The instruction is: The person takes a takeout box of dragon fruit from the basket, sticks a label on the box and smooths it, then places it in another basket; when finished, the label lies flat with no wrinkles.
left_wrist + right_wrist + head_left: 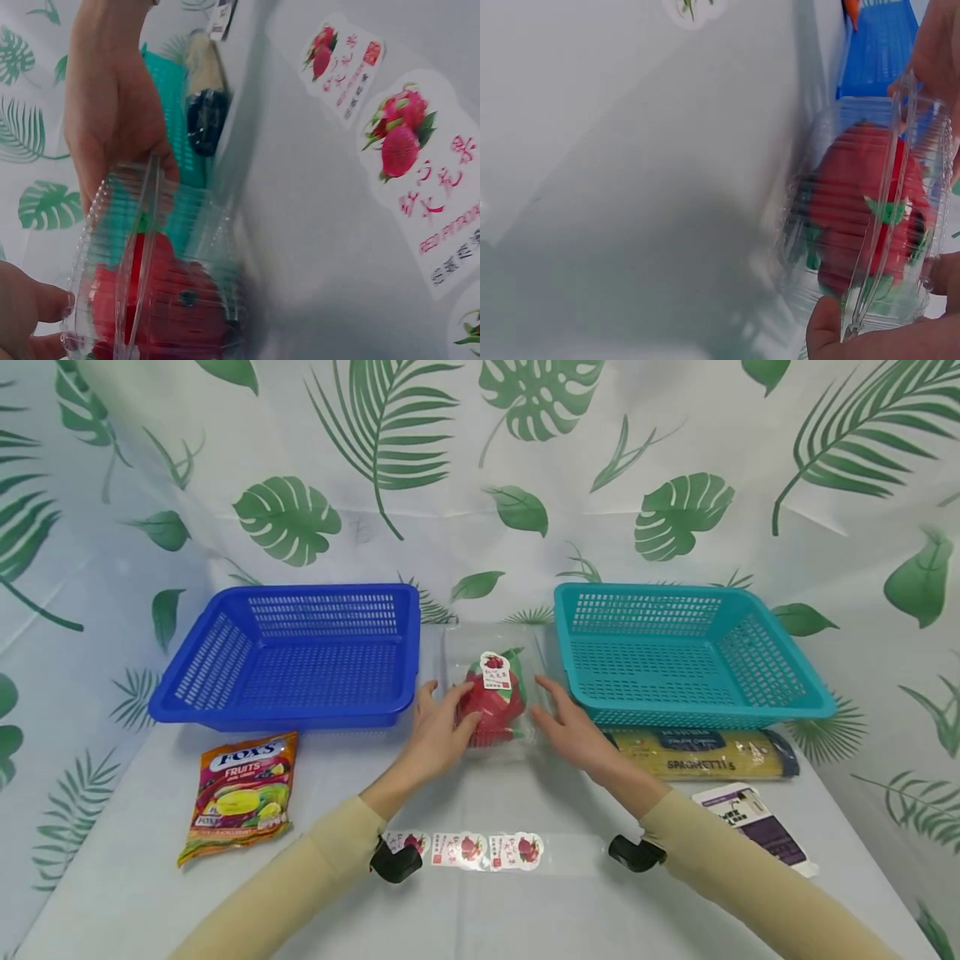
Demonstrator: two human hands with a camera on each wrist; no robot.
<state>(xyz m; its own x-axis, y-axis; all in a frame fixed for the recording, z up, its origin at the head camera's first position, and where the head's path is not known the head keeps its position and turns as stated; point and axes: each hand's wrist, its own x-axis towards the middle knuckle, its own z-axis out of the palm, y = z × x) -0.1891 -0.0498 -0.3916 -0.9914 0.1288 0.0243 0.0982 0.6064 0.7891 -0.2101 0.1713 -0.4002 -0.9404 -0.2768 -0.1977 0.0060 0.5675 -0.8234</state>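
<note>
A clear plastic clamshell box (459, 647) with red dragon fruit (487, 714) inside stands on the table between the two baskets. A white fruit-picture sticker (495, 671) is on its lid. My left hand (438, 727) holds the box's left side, the thumb nearer me and the fingers farther back. At the opposite side my right hand (573, 731) grips the edge, its thumb (825, 324) on the near face in the right wrist view. Ridged box walls and red fruit with green tips show in both wrist views.
Behind stand a blue basket (285, 718) at left and a teal basket (705, 714) at right. A strip of stickers (517, 852) lies in front of the box. Fox's candy bag (243, 793) is at left; spaghetti pack (697, 758) and purple-and-white package (757, 827) are at right.
</note>
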